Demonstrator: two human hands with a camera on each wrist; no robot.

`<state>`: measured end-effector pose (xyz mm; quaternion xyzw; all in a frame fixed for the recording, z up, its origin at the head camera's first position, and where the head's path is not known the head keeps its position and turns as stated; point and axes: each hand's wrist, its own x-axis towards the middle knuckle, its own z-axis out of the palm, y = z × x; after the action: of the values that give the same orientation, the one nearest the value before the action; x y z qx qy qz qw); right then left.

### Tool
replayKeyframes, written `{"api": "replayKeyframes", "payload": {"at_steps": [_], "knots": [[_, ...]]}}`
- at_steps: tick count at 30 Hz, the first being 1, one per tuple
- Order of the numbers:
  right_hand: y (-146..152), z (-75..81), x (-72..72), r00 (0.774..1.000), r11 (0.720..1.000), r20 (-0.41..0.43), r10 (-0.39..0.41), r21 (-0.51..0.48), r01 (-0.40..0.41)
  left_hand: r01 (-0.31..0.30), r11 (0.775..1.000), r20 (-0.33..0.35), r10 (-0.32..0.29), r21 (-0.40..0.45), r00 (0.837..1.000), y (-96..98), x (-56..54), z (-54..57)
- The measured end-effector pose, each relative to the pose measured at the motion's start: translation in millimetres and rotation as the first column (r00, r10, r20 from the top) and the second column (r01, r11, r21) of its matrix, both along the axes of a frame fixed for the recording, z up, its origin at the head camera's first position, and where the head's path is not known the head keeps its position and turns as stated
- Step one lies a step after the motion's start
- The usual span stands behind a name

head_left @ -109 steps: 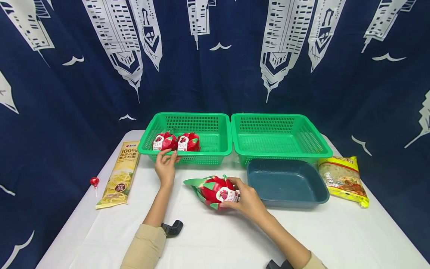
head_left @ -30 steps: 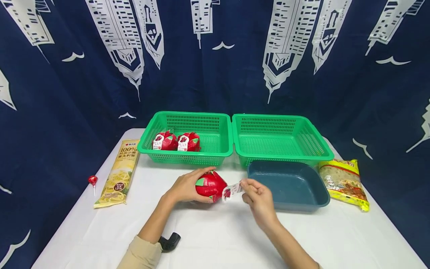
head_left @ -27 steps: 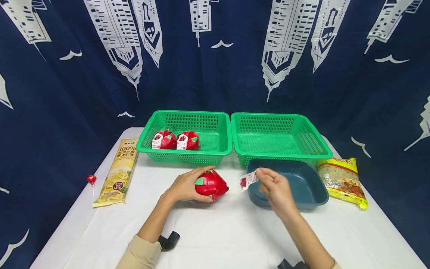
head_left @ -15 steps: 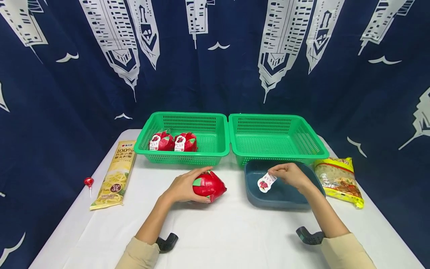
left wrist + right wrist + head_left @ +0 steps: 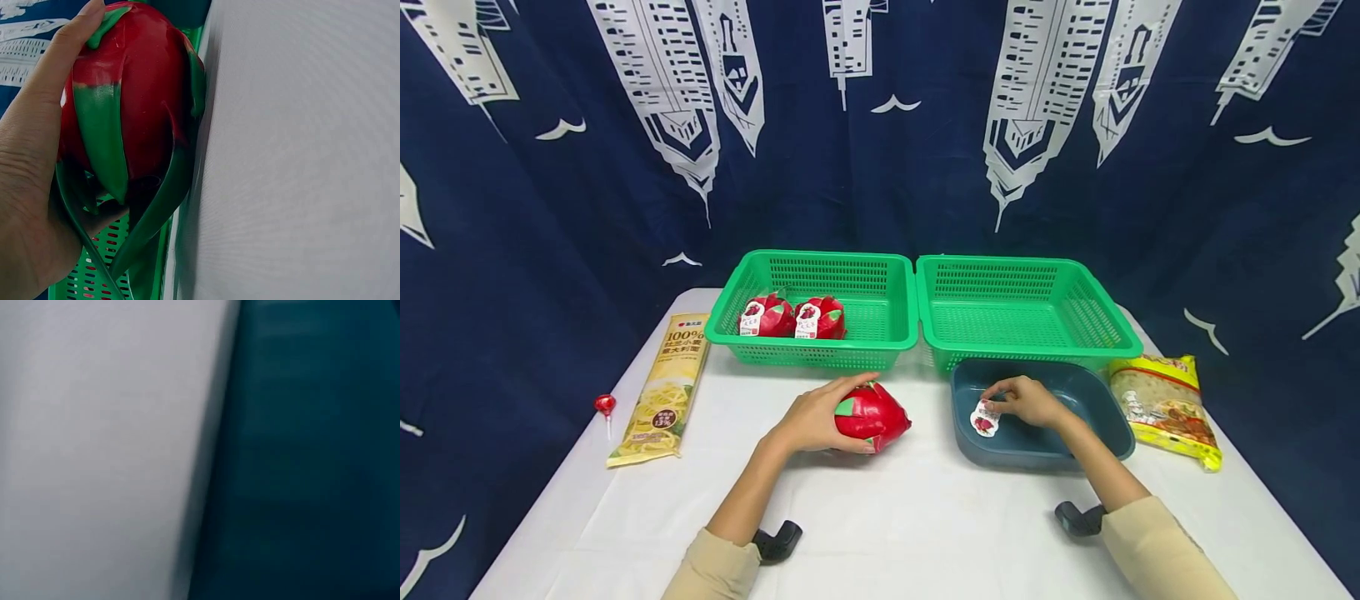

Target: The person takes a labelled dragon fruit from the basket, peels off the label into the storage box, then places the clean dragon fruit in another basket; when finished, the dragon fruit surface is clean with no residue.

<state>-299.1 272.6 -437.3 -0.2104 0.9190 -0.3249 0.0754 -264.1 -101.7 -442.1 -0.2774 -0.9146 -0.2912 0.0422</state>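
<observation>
A red dragon fruit (image 5: 876,415) with green scales lies on the white table in front of the left basket. My left hand (image 5: 816,419) grips it from the left side, thumb and fingers spread round it; the left wrist view shows the dragon fruit (image 5: 147,87) close up, long green leaf tips trailing toward the palm. Inside the blue-grey tub (image 5: 1045,457) my right hand (image 5: 1030,402) pinches a white sticker (image 5: 985,419) with a red fruit picture, low over the bottom. In the right wrist view only the tub (image 5: 312,437) and tablecloth show; the hand is outside it.
Two labelled dragon fruits (image 5: 767,317) sit in the left green basket (image 5: 880,333). The right green basket (image 5: 1030,337) stands behind the tub. A yellow noodle bag (image 5: 1165,404) lies at right; a pasta packet (image 5: 662,387) and red lollipop (image 5: 605,405) lie at left.
The right hand has peeled the sticker off the dragon fruit, carried it right and lowered it into the tub. The left hand has moved from the left basket onto the dragon fruit.
</observation>
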Motion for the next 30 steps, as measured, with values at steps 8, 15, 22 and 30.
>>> {"api": "replayKeyframes", "payload": {"at_steps": [8,15,22,30], "knots": [[-3,0.5,18.6,0.975,0.98,-0.219,0.034,0.197,0.01,-0.005,1.0,0.02,0.005,0.0,1.0,1.2,1.0,0.9],[-7,0.0,27.2,0.969,0.971,-0.247,0.018,0.237,0.042,-0.003,1.0,0.016,0.003,-0.003,1.0,0.8,0.5,-0.6],[-7,-0.9,27.1,0.985,0.952,-0.173,-0.017,0.298,0.069,0.004,0.999,0.075,-0.002,-0.034,0.997,1.8,3.8,5.6],[4,30.4,34.5,0.974,0.981,-0.226,0.016,0.194,0.029,0.158,0.984,0.351,-0.178,0.086,0.919,-15.1,13.5,28.3]]}}
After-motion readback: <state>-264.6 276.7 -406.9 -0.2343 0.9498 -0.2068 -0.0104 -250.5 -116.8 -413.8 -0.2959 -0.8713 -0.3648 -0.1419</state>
